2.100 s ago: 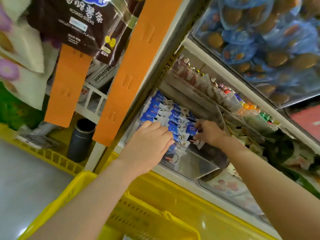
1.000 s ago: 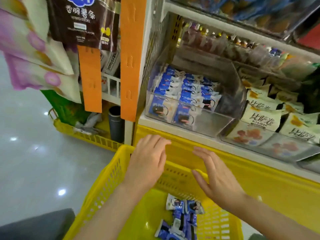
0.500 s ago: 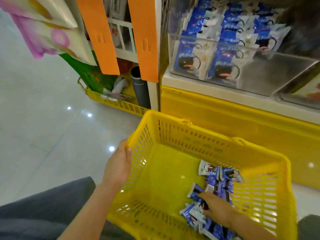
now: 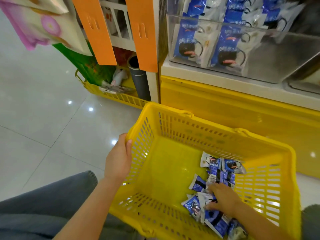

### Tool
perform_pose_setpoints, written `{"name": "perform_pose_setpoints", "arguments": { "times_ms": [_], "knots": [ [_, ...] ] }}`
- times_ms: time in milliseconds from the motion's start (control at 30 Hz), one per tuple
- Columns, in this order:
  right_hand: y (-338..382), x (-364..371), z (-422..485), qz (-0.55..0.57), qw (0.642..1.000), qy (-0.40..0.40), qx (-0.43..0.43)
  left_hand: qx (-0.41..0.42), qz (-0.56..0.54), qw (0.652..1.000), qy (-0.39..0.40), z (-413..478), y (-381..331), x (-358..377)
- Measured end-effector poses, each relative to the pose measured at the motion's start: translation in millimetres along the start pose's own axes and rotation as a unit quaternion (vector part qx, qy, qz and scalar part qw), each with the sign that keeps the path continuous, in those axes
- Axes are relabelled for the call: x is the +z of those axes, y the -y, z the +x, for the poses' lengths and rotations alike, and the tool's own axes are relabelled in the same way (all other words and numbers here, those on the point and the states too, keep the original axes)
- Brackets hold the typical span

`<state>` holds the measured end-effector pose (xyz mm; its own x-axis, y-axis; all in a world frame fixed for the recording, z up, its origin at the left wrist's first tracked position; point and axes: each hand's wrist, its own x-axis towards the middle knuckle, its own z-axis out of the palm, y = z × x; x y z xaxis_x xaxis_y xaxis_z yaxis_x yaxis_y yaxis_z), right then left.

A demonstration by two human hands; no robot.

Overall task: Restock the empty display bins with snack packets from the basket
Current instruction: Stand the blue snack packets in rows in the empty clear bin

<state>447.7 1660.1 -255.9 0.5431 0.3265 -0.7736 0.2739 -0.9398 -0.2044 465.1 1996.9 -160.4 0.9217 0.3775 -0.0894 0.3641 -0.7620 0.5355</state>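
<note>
Restocking looks partway: the display bin (image 4: 280, 66) is filled only at its left. The left hand (image 4: 119, 158) grips the basket (image 4: 216, 132) rim; the right hand (image 4: 223, 200) lies on snack packets (image 4: 216, 172) inside, grasp unclear.

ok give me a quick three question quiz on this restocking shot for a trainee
1. True or false: the left hand grips the yellow basket by its rim.
2. The snack packets in the basket lie: A) along its left wall B) on its right side C) all over its floor.
3. Fill in: the right hand rests on the ___.
Key: 1 true; 2 B; 3 snack packets.
</note>
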Motion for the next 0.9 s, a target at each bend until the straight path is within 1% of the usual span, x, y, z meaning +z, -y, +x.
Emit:
{"name": "perform_pose_setpoints", "arguments": {
  "times_ms": [67, 100, 133, 200, 267, 333, 367, 400, 433, 500, 533, 600, 633, 667, 733, 767, 833, 900],
  "knots": [
    [1, -3, -8, 0.038, 0.999, -0.021, 0.015, 0.003, -0.028, 0.999, 0.016, -1, -3, -2],
    [2, -6, -12, 0.051, 0.997, -0.045, 0.024, 0.007, -0.041, 0.999, 0.019, -2, -5, -3],
    [4, -10, -15, 0.069, 0.994, -0.073, 0.035, 0.009, -0.042, 0.999, 0.015, -3, -8, -4],
    [10, -20, -21, 0.122, 0.984, -0.123, 0.039, 0.011, -0.025, 0.999, -0.018, -8, -17, -4],
    [19, -34, -26, 0.200, 0.967, -0.156, 0.017, 0.040, -0.037, 0.998, -0.043, -18, -31, -4],
    [32, -49, -34, 0.273, 0.945, -0.176, -0.020, 0.063, -0.075, 0.995, -0.029, -33, -46, 2],
    [40, -55, -38, 0.304, 0.934, -0.185, -0.034, 0.055, -0.110, 0.992, -0.001, -41, -55, 8],
    [48, -62, -43, 0.335, 0.921, -0.195, -0.043, 0.029, -0.157, 0.986, 0.040, -50, -63, 14],
    [56, -67, -49, 0.369, 0.905, -0.206, -0.050, -0.014, -0.212, 0.973, 0.090, -58, -72, 19],
    [70, -74, -60, 0.452, 0.860, -0.229, -0.058, -0.113, -0.307, 0.926, 0.189, -72, -85, 28],
    [76, -76, -65, 0.494, 0.833, -0.242, -0.055, -0.147, -0.336, 0.902, 0.229, -78, -88, 31],
    [87, -78, -72, 0.566, 0.781, -0.258, -0.049, -0.165, -0.374, 0.866, 0.288, -86, -88, 38],
    [90, -76, -74, 0.583, 0.769, -0.257, -0.044, -0.158, -0.398, 0.851, 0.304, -89, -87, 40],
    [93, -73, -75, 0.586, 0.769, -0.251, -0.039, -0.152, -0.427, 0.836, 0.310, -90, -86, 43],
    [96, -67, -75, 0.573, 0.786, -0.227, -0.049, -0.146, -0.468, 0.819, 0.296, -94, -87, 46],
    [95, -65, -74, 0.569, 0.791, -0.215, -0.064, -0.149, -0.473, 0.822, 0.280, -94, -87, 48],
    [85, -60, -70, 0.543, 0.810, -0.206, -0.082, -0.151, -0.454, 0.843, 0.246, -94, -86, 51],
    [65, -53, -64, 0.475, 0.852, -0.213, -0.054, -0.145, -0.438, 0.857, 0.228, -93, -81, 52]
  ]
}}
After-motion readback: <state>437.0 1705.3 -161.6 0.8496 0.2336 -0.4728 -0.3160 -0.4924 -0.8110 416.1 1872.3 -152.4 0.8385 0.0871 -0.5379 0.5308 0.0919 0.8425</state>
